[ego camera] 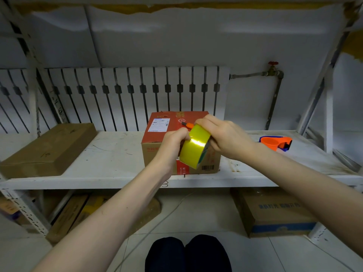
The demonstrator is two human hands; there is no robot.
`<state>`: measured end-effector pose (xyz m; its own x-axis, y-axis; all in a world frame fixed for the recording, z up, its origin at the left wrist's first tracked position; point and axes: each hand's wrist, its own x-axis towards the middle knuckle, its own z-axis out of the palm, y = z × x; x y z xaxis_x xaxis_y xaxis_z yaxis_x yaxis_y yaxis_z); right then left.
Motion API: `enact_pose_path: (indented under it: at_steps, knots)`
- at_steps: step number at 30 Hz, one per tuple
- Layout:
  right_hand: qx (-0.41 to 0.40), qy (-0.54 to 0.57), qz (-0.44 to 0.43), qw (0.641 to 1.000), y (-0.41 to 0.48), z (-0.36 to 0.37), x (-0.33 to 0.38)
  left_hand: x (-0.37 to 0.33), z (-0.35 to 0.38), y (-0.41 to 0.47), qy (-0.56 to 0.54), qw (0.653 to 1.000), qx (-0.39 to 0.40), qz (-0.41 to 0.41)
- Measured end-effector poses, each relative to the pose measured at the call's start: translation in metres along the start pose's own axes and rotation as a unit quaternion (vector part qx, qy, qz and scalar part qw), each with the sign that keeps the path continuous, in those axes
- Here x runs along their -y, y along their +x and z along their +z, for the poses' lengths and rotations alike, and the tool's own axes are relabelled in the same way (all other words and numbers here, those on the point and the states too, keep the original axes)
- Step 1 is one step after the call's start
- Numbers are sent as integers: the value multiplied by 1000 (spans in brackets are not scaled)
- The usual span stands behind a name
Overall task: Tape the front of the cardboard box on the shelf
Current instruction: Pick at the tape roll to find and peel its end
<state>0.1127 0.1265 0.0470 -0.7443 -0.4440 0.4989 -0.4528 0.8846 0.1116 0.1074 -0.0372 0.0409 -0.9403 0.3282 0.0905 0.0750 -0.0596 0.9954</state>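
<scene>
box: cardboard box [160, 138] sits mid-shelf [110, 154], near the front edge, red top with a shipping label, front face toward the person
front face: partly hidden by the hands; no fresh tape visible on it, so taping looks not yet begun
tape roll: yellow tape roll [194, 148] held just in front of the box, tilted, edge-on to the face
right hand: right hand [222, 134] wrapped round the roll from the box's right side, steadying it
left hand: left hand [172, 140] fingers curled, pinching at the roll's rim; likely picking for the free end, though no end is visible
orange cutter: orange cutter [188, 125] tip pokes out above the roll, over the box top; held or lying there, cannot tell
tape dispenser: orange tape dispenser [276, 143] on the shelf, well right of the box, unused
flat box: flat box [49, 148] well left of the box
behind box: radiator [127, 91] on the wall
risk: a thin film end is hard to find and re-sticks easily
</scene>
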Motion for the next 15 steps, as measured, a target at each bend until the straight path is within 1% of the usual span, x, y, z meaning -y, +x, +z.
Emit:
enact_pose_path:
  at_steps: [3, 7, 11, 15]
  knots:
    - [-6, -7, -3, 1000, 0, 1, -1, -1, 1, 1, 9, 1000, -4, -5]
    - [-21, 13, 11, 1000, -3, 8, -1, 7, 2, 3, -7, 1000, -7, -7]
    - [-19, 31, 30, 999, -4, 12, -1, 11, 2, 3, -25, 999, -17, -17]
    - [-18, 34, 31, 999, -3, 13, -2, 12, 2, 3, -34, 999, -9, -34]
